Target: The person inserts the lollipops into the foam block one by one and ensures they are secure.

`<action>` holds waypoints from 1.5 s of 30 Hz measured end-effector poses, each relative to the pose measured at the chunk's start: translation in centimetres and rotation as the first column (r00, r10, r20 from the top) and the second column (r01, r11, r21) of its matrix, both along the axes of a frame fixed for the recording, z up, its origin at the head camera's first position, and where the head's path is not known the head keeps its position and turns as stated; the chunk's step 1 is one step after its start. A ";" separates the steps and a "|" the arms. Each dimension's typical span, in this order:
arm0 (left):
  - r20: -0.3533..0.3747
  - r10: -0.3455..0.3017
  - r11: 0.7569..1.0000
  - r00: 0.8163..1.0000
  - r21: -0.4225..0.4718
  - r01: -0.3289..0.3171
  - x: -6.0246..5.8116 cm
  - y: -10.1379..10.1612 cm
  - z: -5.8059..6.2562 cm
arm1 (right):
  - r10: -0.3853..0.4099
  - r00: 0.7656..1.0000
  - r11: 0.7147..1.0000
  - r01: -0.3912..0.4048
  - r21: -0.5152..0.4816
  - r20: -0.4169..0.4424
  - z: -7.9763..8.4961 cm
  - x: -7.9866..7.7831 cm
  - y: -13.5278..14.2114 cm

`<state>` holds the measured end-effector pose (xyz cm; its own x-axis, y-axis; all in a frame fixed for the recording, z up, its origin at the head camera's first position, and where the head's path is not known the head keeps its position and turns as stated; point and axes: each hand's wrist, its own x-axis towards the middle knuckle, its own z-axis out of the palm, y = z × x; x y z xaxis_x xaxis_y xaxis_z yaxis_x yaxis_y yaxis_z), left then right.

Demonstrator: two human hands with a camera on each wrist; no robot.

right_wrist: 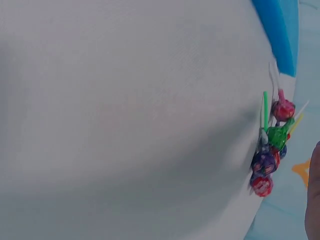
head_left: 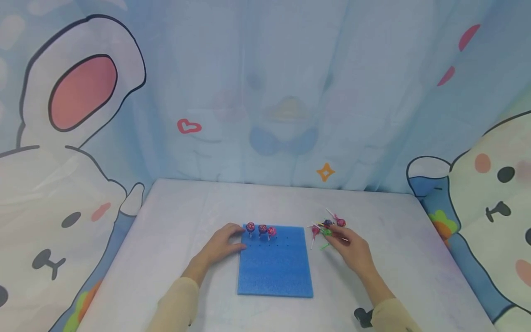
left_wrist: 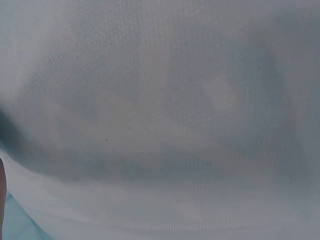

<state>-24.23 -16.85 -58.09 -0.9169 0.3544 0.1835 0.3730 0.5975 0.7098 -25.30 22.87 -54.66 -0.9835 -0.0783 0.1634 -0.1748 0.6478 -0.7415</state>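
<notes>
A blue foam board (head_left: 274, 272) with small holes lies on the table. Three wrapped lollipops, including a pink one (head_left: 271, 231), stand upright in its upper left part. My left hand (head_left: 221, 244) touches the board's left edge, thumb and fingers spread apart. Right of the board, my right hand (head_left: 351, 249) reaches over a loose pile of lollipops, its fingertips at a green lollipop (head_left: 327, 232); whether they pinch it cannot be told. In the right wrist view the pile shows the green lollipop (right_wrist: 277, 137), a purple lollipop (right_wrist: 264, 163) and red ones.
The table (head_left: 199, 286) has a white cloth. A printed curtain (head_left: 282, 60) hangs behind it. A dark shape (head_left: 363, 318) shows beside the right sleeve. The left wrist view holds mostly pale cloth (left_wrist: 160, 120).
</notes>
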 end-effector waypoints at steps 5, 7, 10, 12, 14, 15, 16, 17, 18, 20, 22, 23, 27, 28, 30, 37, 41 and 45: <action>0.003 0.002 1.000 1.000 -0.003 -0.002 0.0 0.0 0.0 | -0.021 1.000 1.000 0.021 0.016 0.011 -0.4 -0.1 1.0; 0.006 0.002 1.000 1.000 0.000 -0.002 0.0 0.0 0.0 | -0.028 1.000 0.999 0.028 0.022 0.009 -0.7 -0.1 1.4; 0.005 0.004 1.000 1.000 0.004 -0.004 0.1 0.1 0.3 | -0.041 0.999 0.999 0.040 0.033 0.008 -1.0 -0.2 2.0; 0.007 0.005 1.000 1.000 0.006 -0.005 0.2 0.1 0.4 | -0.049 0.999 0.998 0.049 0.051 0.013 -1.2 -0.3 2.3; 0.009 0.007 1.000 1.000 0.006 -0.007 0.2 0.1 0.5 | -0.058 0.998 0.996 0.056 0.063 0.021 -1.4 -0.3 2.5; 0.010 0.006 1.000 1.000 0.005 -0.006 0.2 0.1 0.4 | -0.064 0.998 0.995 0.062 0.072 0.025 -1.5 -0.4 2.6; 0.008 0.006 1.000 1.000 0.003 -0.006 0.2 0.1 0.4 | -0.071 0.997 0.994 0.068 0.081 0.032 -1.6 -0.4 2.7; 0.008 0.006 1.000 1.000 0.001 -0.006 0.2 0.1 0.4 | -0.077 0.996 0.994 0.073 0.087 0.041 -1.7 -0.5 2.8; 0.006 0.006 1.000 1.000 0.000 -0.006 0.1 0.1 0.4 | -0.083 0.995 0.993 0.078 0.089 0.053 -1.8 -0.5 2.8; -0.003 0.004 1.000 1.000 -0.004 -0.004 0.1 0.1 0.3 | -0.100 0.992 0.992 0.093 0.090 0.078 -2.0 -0.6 2.9; -0.012 0.002 1.000 1.000 -0.004 -0.002 0.0 0.1 0.3 | -0.112 0.988 0.990 0.103 0.094 0.102 -2.3 -0.8 2.9; -0.010 0.002 1.000 1.000 -0.005 -0.002 0.0 0.1 0.3 | -0.119 0.987 0.990 0.108 0.094 0.113 -2.4 -0.9 2.9; -0.004 0.001 1.000 1.000 -0.008 -0.001 -0.1 0.1 0.2 | -0.141 0.981 0.986 0.126 0.113 0.137 -2.8 -1.2 2.9; -0.004 0.001 1.000 1.000 -0.008 -0.001 -0.1 0.1 0.2 | -0.146 0.978 0.985 0.130 0.117 0.146 -2.9 -1.2 2.9; -0.004 0.001 1.000 1.000 -0.006 -0.001 -0.1 0.0 0.1 | -0.155 0.975 0.983 0.136 0.126 0.159 -3.1 -1.3 2.9; 0.003 0.001 1.000 1.000 -0.001 -0.001 -0.1 0.1 0.0 | -0.164 0.972 0.981 0.141 0.136 0.169 -3.5 -1.6 2.7; 0.002 0.006 1.000 1.000 -0.003 -0.006 -0.1 0.1 0.0 | -0.165 0.972 0.979 0.142 0.143 0.168 -3.7 -1.8 2.7; 0.013 0.009 1.000 1.000 -0.002 -0.009 -0.1 0.0 0.0 | -0.171 0.969 0.979 0.146 0.142 0.179 -3.9 -1.9 2.6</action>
<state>-24.34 -16.82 -58.06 -0.9226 0.3459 0.1710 0.3580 0.6020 0.7137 -27.23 25.48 -58.51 -0.9969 0.0733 -0.0284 0.0737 0.7464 -0.6614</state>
